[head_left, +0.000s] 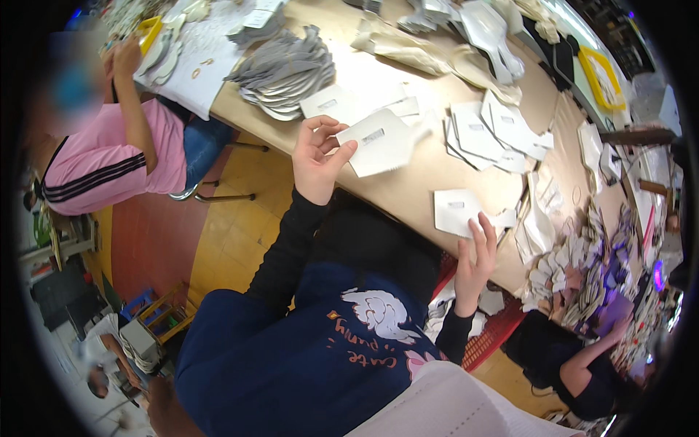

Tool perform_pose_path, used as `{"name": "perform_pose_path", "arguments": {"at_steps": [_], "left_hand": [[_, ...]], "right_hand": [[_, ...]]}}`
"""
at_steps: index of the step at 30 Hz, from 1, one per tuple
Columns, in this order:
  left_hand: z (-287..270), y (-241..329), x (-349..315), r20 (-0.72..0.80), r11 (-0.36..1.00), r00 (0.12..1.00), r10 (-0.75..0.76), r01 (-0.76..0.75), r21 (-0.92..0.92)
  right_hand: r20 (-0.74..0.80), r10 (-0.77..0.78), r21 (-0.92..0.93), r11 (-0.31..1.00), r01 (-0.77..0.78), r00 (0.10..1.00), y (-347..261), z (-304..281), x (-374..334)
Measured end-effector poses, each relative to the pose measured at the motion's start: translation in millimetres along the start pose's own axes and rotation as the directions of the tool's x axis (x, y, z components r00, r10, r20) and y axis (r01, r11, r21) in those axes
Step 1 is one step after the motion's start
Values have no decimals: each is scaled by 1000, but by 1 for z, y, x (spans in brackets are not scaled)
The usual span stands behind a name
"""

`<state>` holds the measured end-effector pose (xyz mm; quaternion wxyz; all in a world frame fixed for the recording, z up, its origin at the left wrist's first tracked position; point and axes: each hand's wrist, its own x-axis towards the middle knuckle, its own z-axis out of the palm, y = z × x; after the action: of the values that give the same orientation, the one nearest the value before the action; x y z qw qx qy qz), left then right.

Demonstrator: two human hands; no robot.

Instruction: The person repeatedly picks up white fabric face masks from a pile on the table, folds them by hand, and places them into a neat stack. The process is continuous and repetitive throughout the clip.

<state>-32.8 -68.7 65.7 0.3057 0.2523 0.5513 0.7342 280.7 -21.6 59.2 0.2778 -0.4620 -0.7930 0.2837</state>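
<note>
Cloth nearest; L hand holds white pc, long axis pointing R.

Red and yellow floor, tan-covered table, metal-legged seat

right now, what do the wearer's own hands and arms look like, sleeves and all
Both the left hand and right hand are bare, with no gloves. A plain black sleeve covers each forearm to about the wrist. The torso wears a navy top with a white cartoon print.
</note>
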Motion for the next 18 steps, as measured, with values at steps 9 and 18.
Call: {"name": "perform_pose_path", "arguments": {"at_steps": [9, 18], "left_hand": [[40, 0, -16, 453, 896, 790, -414, 442, 46], [58, -9, -37, 501, 859, 727, -470, 508, 68]], "right_hand": [[162, 254, 464, 833, -301, 954, -19, -32, 13], [135, 376, 514, 764, -389, 917, -24, -39, -5]]}}
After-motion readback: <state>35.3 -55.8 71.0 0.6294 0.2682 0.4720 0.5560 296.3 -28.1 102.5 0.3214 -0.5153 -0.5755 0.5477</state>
